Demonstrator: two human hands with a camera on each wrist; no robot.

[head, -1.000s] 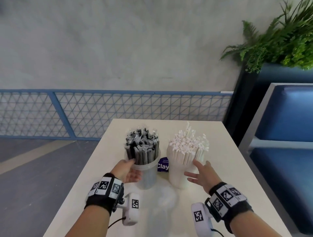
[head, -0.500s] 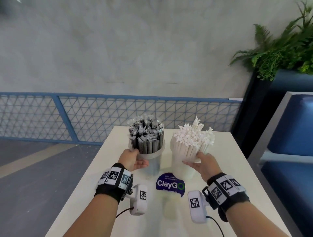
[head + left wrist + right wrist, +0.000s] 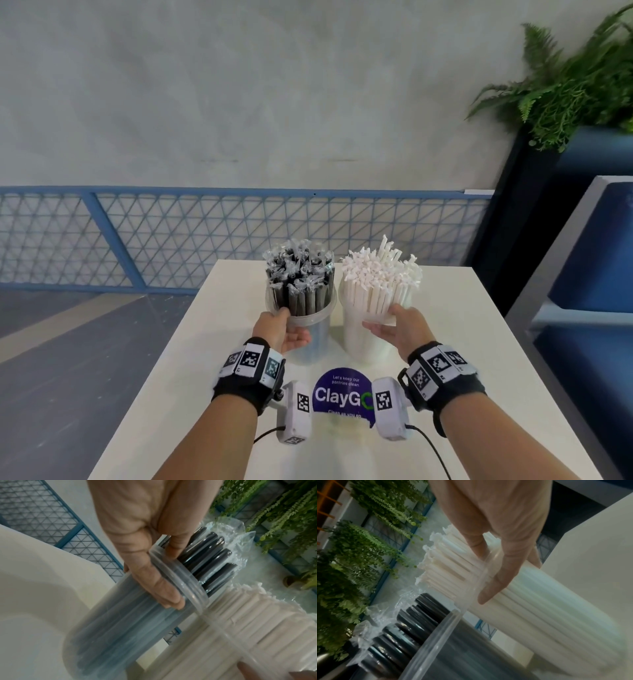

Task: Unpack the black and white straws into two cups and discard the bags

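Note:
Two clear cups stand side by side on the white table. The left cup is full of black straws in clear wrappers. The right cup is full of white straws. My left hand grips the left cup just under its rim, thumb on the black straws. My right hand holds the right cup the same way, thumb against the white straws. No bag shows in any view.
A round blue ClayGo sticker lies on the table between my wrists. A blue mesh railing runs behind the table's far edge. At the right stand a blue bench and a planter with ferns.
Both cups have slid away from me towards the table's far end, so the sticker now lies in front of them. My hands went with them and now sit at the rims.

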